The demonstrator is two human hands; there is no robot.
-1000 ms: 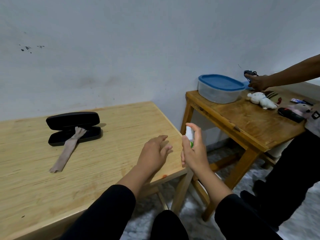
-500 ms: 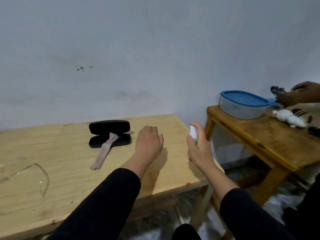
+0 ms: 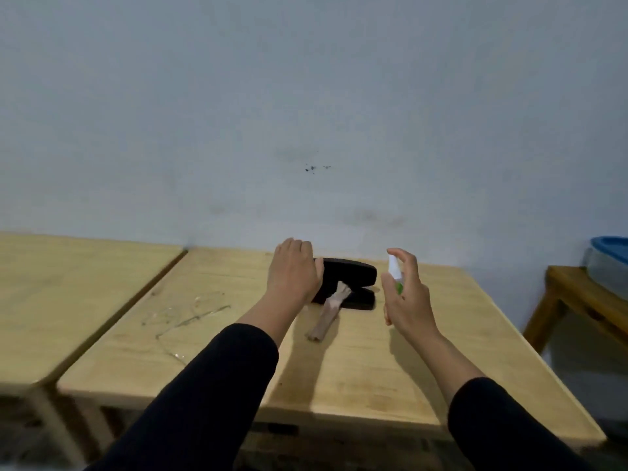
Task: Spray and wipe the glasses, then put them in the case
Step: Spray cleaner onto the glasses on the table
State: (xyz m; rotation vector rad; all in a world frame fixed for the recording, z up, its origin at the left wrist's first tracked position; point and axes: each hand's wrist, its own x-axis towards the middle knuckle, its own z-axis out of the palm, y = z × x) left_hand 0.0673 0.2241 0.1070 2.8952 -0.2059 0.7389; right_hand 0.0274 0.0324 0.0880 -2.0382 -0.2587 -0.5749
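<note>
Near edge: two black sleeves, forearms extended over the wooden table (image 3: pixel 356 368). Right hand (image 3: pixel 407 300) closed around a small white spray bottle (image 3: pixel 394 268), index finger resting on the nozzle top, bottle upright and raised off the surface. Left hand (image 3: pixel 294 271) flat, fingers together and empty, advanced since a second ago from the table's right part to a position over the left end of the case (image 3: pixel 346 282); whether touching cannot be told. Mid-table: clear-framed glasses (image 3: pixel 185 314) lying left of the left forearm, well apart from both hands, newly in full view after a leftward head turn. Beyond: black case open, beige cloth (image 3: pixel 328 314) trailing from it toward the viewer. Judged stage: spraying not yet begun; glasses still to be picked up.
</note>
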